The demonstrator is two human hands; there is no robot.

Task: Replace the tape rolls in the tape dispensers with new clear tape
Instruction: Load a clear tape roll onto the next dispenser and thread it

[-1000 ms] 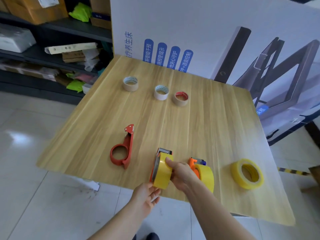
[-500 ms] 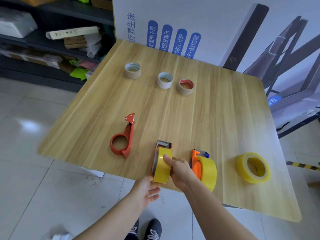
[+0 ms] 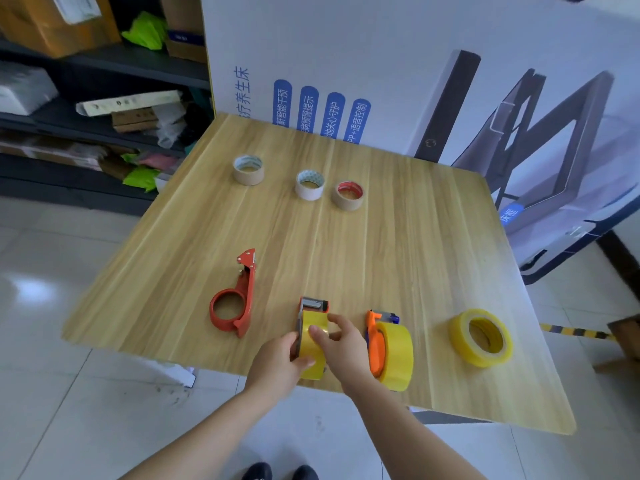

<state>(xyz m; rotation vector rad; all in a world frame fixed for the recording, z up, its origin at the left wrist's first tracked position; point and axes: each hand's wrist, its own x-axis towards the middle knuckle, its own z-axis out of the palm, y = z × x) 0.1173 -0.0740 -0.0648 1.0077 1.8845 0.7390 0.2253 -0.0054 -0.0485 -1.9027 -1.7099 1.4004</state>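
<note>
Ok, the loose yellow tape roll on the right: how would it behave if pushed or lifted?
The loose yellow roll lies flat on the table, so a push would probably slide it, not roll it. Its thick wound band suggests it is stiff and fairly heavy. The open core should give an easy hold.

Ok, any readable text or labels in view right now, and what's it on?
"疗养生床": printed board, start cut off
"智能干预": first blue pill
"预警提示": second pill
"关心守护": third pill
"PP+语音控制": fourth pill
"床框": blue tag, lower right
Unreadable: shelf carton label, too blurred.
</note>
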